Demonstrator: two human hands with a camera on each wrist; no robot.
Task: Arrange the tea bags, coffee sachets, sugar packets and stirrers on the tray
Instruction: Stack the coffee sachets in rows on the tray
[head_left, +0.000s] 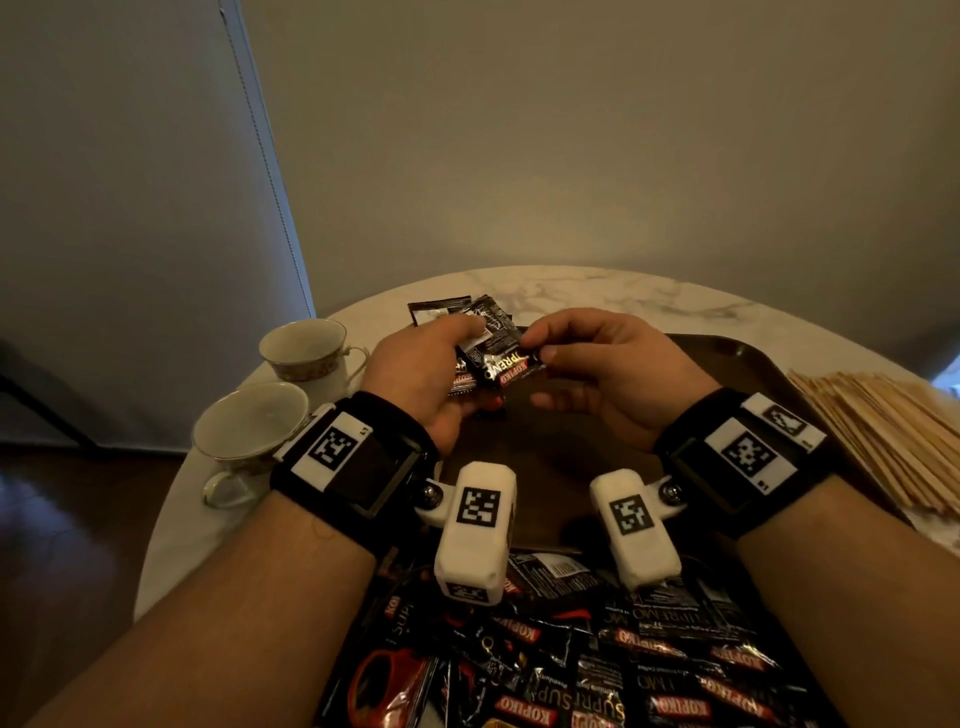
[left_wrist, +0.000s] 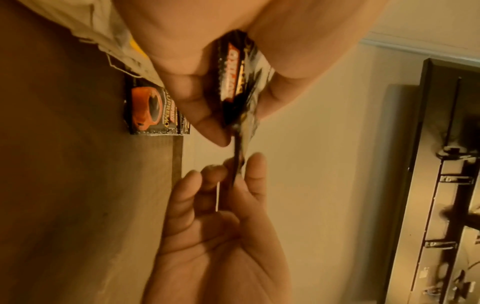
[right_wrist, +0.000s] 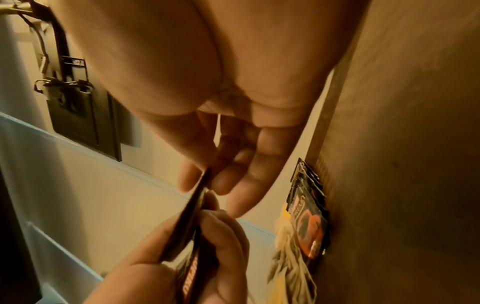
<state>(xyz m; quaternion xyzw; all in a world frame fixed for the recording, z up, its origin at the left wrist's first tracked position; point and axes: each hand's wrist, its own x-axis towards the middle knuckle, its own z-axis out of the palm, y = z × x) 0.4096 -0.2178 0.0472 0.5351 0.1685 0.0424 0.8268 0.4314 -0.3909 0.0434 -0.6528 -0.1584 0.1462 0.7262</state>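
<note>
From the head view, both hands meet above the tray (head_left: 727, 358): the left hand (head_left: 421, 374) grips a few sachets (head_left: 493, 358), and the right hand (head_left: 608, 374) pinches the front one's edge. More sachets (head_left: 597, 649) lie heaped nearest the person, stirrers (head_left: 883, 431) at right, two cups (head_left: 306, 348) at left. The left wrist view shows the sachets (left_wrist: 239, 82) clamped between thumb and fingers, the right fingertips (left_wrist: 255, 164) nipping the end. In the right wrist view, thumb and fingertips (right_wrist: 189, 176) close on the sachet edge.

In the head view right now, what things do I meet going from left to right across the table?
Two teacups → left hand → coffee sachets pinched by both hands → right hand → pile of stirrers.
</note>
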